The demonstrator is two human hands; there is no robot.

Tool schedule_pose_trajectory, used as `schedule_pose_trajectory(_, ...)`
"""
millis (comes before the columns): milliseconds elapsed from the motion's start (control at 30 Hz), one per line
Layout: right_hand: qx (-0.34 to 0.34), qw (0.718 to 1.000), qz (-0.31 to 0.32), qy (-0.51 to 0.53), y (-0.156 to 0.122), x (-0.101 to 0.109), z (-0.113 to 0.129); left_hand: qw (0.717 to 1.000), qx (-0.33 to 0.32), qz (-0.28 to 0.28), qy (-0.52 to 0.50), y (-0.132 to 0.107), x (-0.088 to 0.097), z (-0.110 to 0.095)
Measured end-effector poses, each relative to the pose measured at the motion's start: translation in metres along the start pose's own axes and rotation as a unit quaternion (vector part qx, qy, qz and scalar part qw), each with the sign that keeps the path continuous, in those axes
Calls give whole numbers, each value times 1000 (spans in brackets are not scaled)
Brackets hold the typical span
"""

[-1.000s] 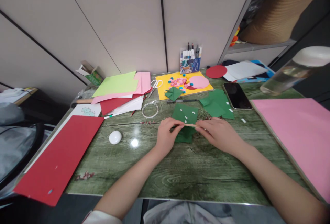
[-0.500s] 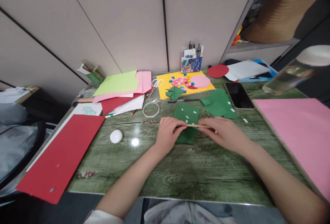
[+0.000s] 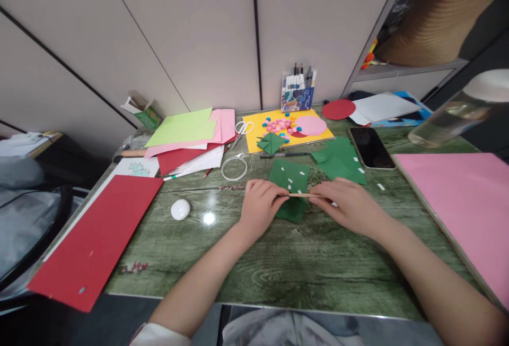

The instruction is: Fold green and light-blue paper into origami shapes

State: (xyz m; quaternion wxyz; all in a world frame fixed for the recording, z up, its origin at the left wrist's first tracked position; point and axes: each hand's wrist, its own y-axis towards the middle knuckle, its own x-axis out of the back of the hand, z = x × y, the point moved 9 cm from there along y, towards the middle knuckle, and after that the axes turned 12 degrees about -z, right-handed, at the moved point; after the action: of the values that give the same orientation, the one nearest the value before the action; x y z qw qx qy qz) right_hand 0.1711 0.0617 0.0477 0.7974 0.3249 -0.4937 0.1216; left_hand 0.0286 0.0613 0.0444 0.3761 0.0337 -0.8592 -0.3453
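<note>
My left hand (image 3: 260,208) and my right hand (image 3: 345,205) meet over the middle of the green wood-grain table (image 3: 278,261). Between them they hold a thin wooden stick (image 3: 303,195) level, each hand with its fingers pinched on one end. Under the stick lies a folded dark green paper piece (image 3: 293,209), partly covered by my left fingers. Just beyond it sits a green paper square (image 3: 289,175) dotted with small white tape bits.
More green paper (image 3: 338,159), a black phone (image 3: 371,147) and a large pink sheet (image 3: 469,202) lie to the right. A tape ring (image 3: 234,167), scissors (image 3: 240,129), yellow sheet (image 3: 286,129), marker pack (image 3: 297,91), paper stack (image 3: 186,133), white oval object (image 3: 180,209) and red sheet (image 3: 99,234) sit behind and left.
Both hands stay pinched on the stick; my right hand has shifted slightly right and the green piece under it shows a little more. The camera has tilted slightly.
</note>
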Motion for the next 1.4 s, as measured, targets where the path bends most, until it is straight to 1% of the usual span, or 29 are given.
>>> schedule_pose_trajectory(133,10,1000,2,-12,0,0,3,1000,-22,1,19,0,0,-4)
schedule_pose_trajectory(300,21,1000,-6,-21,0,1,3,999,-24,8,28,0,1,-6)
schedule_pose_trajectory(567,83,991,-74,-72,-2,8,9,998,-35,11,41,-1,-2,-8)
schedule_pose_trajectory(767,103,988,-81,-85,-1,11,13,996,-43,23,69,-2,-5,-8)
schedule_pose_trajectory(867,113,986,-89,-88,-1,11,14,994,-49,38,86,-3,-9,-7)
schedule_pose_trajectory(967,117,985,-92,-90,-1,10,14,991,-46,66,104,-6,-16,-4)
schedule_pose_trajectory(1133,127,984,-72,-98,-1,3,14,987,-34,101,124,-9,-24,0)
schedule_pose_trajectory(1400,140,983,-50,-111,-1,-1,17,980,-21,143,134,-13,-30,1)
